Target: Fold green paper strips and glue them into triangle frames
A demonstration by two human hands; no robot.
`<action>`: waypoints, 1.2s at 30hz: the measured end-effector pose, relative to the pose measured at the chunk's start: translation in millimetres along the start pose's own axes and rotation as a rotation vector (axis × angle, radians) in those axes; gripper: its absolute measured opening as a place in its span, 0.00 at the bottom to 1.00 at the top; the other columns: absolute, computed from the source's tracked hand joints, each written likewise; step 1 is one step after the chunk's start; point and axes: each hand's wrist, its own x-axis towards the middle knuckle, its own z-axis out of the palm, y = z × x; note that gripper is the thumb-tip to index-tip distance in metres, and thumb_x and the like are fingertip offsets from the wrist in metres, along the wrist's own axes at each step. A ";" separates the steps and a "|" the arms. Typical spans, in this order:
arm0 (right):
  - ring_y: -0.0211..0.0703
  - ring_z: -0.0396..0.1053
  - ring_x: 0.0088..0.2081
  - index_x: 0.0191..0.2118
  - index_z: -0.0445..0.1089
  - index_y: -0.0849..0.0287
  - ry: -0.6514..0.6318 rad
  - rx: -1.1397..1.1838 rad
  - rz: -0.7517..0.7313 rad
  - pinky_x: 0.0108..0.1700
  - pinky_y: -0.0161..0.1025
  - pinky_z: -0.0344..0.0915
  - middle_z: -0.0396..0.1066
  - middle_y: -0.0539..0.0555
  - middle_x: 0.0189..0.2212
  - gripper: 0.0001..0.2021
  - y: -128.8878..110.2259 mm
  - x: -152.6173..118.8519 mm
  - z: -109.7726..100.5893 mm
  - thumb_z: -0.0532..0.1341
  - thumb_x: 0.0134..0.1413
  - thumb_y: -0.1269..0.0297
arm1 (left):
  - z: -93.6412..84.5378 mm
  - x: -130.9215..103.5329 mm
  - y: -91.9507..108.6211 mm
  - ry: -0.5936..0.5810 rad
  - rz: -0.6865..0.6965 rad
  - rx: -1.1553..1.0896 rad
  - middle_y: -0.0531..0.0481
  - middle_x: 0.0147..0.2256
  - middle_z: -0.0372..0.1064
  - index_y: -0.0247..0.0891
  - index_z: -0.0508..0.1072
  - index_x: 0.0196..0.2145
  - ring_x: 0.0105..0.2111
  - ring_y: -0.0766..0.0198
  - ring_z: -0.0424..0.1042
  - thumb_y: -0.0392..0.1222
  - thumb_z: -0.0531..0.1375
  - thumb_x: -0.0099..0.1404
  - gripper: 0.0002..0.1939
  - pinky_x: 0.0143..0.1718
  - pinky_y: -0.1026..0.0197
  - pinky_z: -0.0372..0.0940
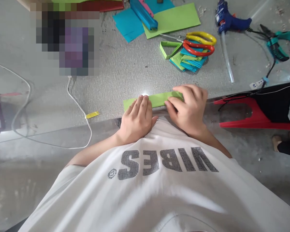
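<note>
A light green strip of folded paper (157, 99) lies along the front edge of the table. My left hand (137, 119) rests flat on its left part, fingers stretched out and pressing down. At the strip's right end, my right hand (189, 106) has its fingers and thumb curled around the paper; part of that end is hidden under the fingers. Beyond my hands sits a pile of folded green and blue paper pieces (189, 61). Scissors with red and yellow handles (199, 48) lie on top of this pile, beside a green paper loop (169, 49).
Green sheet (176, 19) and blue sheet (128, 27) lie at the back under a blue stapler-like tool (145, 16). A blue glue gun (232, 22) and pliers (275, 45) are at right. A white cable (73, 100) runs at left; a red stool (244, 124) stands right.
</note>
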 end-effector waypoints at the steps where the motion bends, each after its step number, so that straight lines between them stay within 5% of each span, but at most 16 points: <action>1: 0.66 0.80 0.65 0.45 0.88 0.51 -0.041 0.040 -0.055 0.68 0.67 0.69 0.88 0.63 0.60 0.14 -2.9 1.1 0.4 0.64 0.83 0.57 | 0.3 -0.1 -0.3 0.001 -0.010 -0.008 0.24 0.74 0.79 0.32 0.80 0.74 0.76 0.33 0.80 0.61 0.58 0.90 0.32 0.76 0.38 0.79; 5: 0.65 0.81 0.72 0.67 0.87 0.56 -0.202 0.185 -0.193 0.75 0.65 0.73 0.86 0.66 0.68 0.19 -10.2 -1.6 4.3 0.60 0.87 0.60 | -1.9 -1.7 -2.9 -0.002 -0.061 -0.032 0.25 0.75 0.78 0.32 0.80 0.74 0.76 0.32 0.79 0.61 0.59 0.90 0.33 0.77 0.37 0.78; 9: 0.67 0.73 0.82 0.76 0.81 0.57 -0.281 0.188 -0.174 0.84 0.68 0.68 0.77 0.66 0.79 0.24 -12.5 -5.8 6.1 0.58 0.88 0.61 | -1.8 0.8 -3.3 -0.008 -0.073 -0.015 0.24 0.76 0.75 0.30 0.77 0.77 0.78 0.31 0.76 0.61 0.58 0.90 0.35 0.80 0.34 0.74; 14: 0.68 0.71 0.83 0.81 0.76 0.59 -0.297 0.186 -0.154 0.85 0.67 0.70 0.74 0.66 0.81 0.27 -15.6 -4.2 4.3 0.58 0.87 0.62 | 6.7 9.5 1.0 -0.053 0.083 -0.056 0.22 0.82 0.66 0.26 0.63 0.86 0.85 0.34 0.65 0.42 0.52 0.91 0.33 0.88 0.29 0.62; 17: 0.67 0.72 0.83 0.83 0.75 0.59 -0.294 0.173 -0.144 0.85 0.66 0.70 0.74 0.65 0.80 0.28 -16.3 -3.3 3.6 0.57 0.87 0.63 | 7.8 12.2 -0.5 -0.109 0.156 -0.077 0.23 0.84 0.62 0.27 0.58 0.88 0.87 0.38 0.62 0.36 0.50 0.90 0.34 0.89 0.32 0.61; 24: 0.69 0.69 0.85 0.82 0.75 0.56 -0.323 0.218 -0.148 0.86 0.71 0.68 0.72 0.65 0.82 0.28 -13.0 -4.0 4.7 0.62 0.86 0.57 | -11.1 0.9 -19.5 -0.179 0.089 -0.072 0.24 0.85 0.61 0.30 0.60 0.88 0.86 0.35 0.62 0.53 0.57 0.91 0.39 0.89 0.33 0.60; 32: 0.69 0.73 0.82 0.78 0.80 0.57 -0.286 0.217 -0.112 0.83 0.69 0.71 0.76 0.65 0.79 0.25 -12.9 -5.0 2.4 0.62 0.85 0.61 | -25.4 -28.4 -38.7 -0.037 -0.067 0.016 0.25 0.81 0.69 0.37 0.65 0.86 0.83 0.32 0.69 0.62 0.63 0.88 0.41 0.84 0.31 0.67; 36: 0.67 0.78 0.78 0.73 0.84 0.55 -0.220 0.162 -0.075 0.79 0.64 0.76 0.81 0.64 0.75 0.21 -9.3 -11.8 3.0 0.63 0.84 0.63 | -24.2 -33.9 -44.4 0.009 -0.092 -0.019 0.28 0.76 0.77 0.39 0.76 0.78 0.79 0.30 0.75 0.61 0.64 0.87 0.33 0.80 0.29 0.72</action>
